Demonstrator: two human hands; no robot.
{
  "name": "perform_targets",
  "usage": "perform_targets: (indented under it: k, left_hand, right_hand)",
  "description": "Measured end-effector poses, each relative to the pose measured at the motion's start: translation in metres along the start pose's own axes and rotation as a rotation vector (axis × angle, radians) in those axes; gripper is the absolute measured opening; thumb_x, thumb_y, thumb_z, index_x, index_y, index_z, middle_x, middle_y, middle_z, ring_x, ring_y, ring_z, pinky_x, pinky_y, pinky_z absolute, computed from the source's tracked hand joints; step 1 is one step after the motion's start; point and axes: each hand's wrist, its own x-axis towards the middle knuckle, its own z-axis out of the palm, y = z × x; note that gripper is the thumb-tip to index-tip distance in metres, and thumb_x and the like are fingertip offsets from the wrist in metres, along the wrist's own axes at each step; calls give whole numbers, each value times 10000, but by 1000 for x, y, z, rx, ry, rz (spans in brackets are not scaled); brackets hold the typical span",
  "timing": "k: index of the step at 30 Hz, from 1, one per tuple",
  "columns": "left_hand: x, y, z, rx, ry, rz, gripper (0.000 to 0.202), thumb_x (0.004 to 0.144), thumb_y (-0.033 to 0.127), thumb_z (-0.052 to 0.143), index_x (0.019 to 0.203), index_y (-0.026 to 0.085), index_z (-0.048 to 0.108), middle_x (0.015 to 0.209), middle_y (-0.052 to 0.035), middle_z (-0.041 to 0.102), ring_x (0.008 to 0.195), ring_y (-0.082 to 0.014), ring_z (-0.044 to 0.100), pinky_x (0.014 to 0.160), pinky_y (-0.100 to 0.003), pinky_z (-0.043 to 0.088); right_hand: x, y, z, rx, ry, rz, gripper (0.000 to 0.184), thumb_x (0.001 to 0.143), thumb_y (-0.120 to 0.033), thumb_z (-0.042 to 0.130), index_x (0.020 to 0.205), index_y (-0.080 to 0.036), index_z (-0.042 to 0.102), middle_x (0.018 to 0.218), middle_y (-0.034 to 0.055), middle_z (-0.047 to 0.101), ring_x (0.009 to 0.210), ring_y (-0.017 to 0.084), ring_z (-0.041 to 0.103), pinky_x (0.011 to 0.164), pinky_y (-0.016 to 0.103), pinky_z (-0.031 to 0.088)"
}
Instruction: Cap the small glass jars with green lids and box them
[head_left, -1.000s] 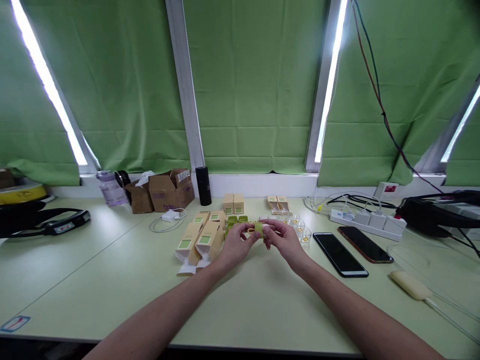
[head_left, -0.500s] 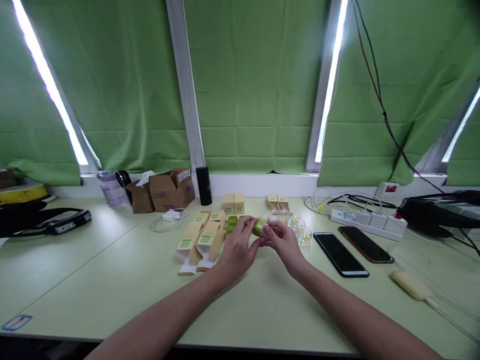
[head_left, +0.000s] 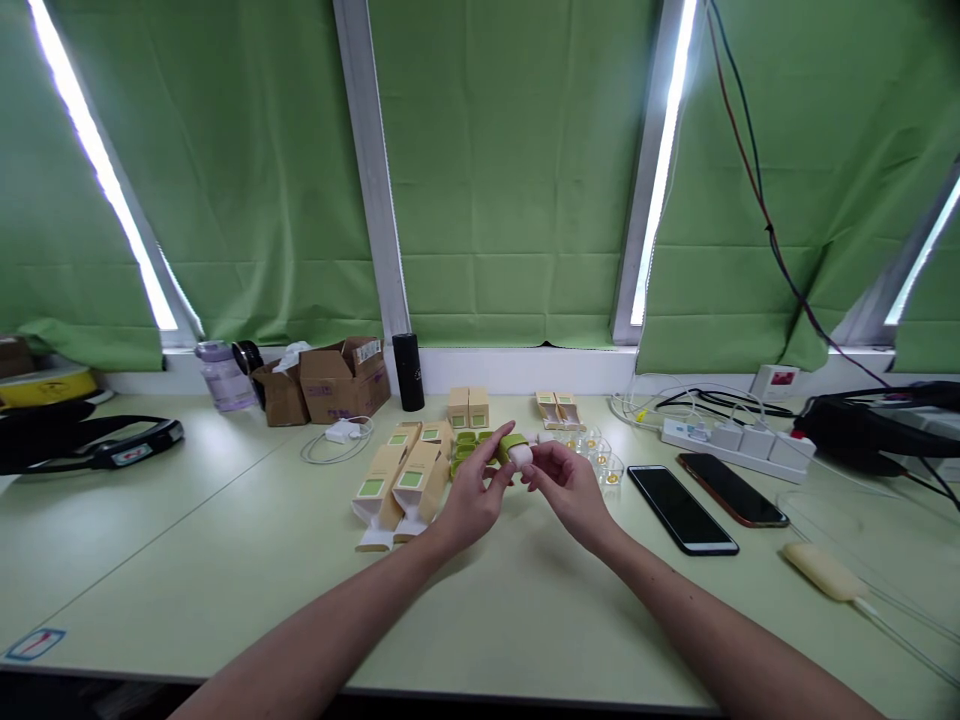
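Observation:
Above the table, my left hand [head_left: 478, 490] is closed on a small green case [head_left: 513, 446]. A white rounded piece [head_left: 520, 457] shows at the case's near end; whether it is separate from the green part I cannot tell. The fingertips of my right hand [head_left: 568, 487] are pinched at the right side of that white piece. Several green pieces [head_left: 463, 441] stand just behind my left hand, partly hidden by it. Opened beige cartons [head_left: 418, 480] with green labels lie to its left. Small clear cups [head_left: 613, 470] with yellowish bases are beyond my right hand.
Two phones [head_left: 682, 508] lie at the right, before a white power strip [head_left: 735, 447] with cables. Upright beige boxes [head_left: 468, 407], two more opened cartons [head_left: 559, 410], a black bottle [head_left: 407, 372] and brown cardboard boxes [head_left: 345, 380] stand along the back.
The green case has turned and come slightly nearer, so its white piece now shows. My left fingers have straightened somewhat, and my right fingertips have shifted to the white piece's side.

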Motion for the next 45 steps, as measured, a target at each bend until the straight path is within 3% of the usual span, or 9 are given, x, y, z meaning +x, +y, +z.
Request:
perform_targets:
  k: [5,8,13,18,24,33,45]
  left_hand:
    - [3,1,2,-208,-5,-27,500,1015,434,627,1457,213,552,1424,-157,611,1137,-250,657,790,-309,625]
    - [3,-2,4,-302,-20,-70,498,980,455,680,1395,193,594,1327,-161,659,1102,-261,675,752,-316,634]
    - [2,-7,8,-399,-42,-114,558,950,477,720,1402,175,595,1209,-150,713,973,-241,717,744,-354,652]
    - [2,-5,8,-449,-75,-124,577,940,491,729,1412,177,621,1338,-163,699,1087,-274,729,916,-408,643]
    - [2,-11,6,-411,-52,-135,568,922,494,744,1379,167,659,1419,-175,670,1277,-325,659,1068,-443,575]
    - [6,-10,8,-459,-45,-174,545,894,509,775,1299,154,687,1323,-178,721,1231,-323,685,1028,-438,589]
    - [0,-3,17,-445,66,-147,465,914,460,763,1250,167,630,1265,-149,712,1221,-271,671,1060,-401,547]
  right_hand:
    - [0,-2,-5,-335,51,-173,199,897,-371,742,1002,-213,681,955,72,731,815,217,709,727,371,641]
    - [-1,-4,-10,-582,89,-379,253,915,-304,711,1148,-222,655,1096,109,710,921,248,710,692,362,642]
    - [-3,-6,-12,-837,24,-628,346,985,-230,628,1329,-242,600,1277,122,707,1100,273,727,789,378,656]
    - [-3,-4,-10,-884,35,-683,311,1011,-209,586,1318,-240,625,1262,115,737,1084,258,757,723,341,665]
    - [-3,-2,-10,-903,15,-764,340,1036,-205,573,1374,-216,604,1307,140,743,1160,272,746,893,403,669]
    - [-3,-4,-9,-942,-9,-762,337,1039,-213,560,1373,-189,594,1291,159,743,1153,293,743,878,420,665]
    - [-2,-10,-4,-964,11,-824,295,1036,-155,520,1326,-167,571,1217,184,744,1118,298,743,843,413,662]
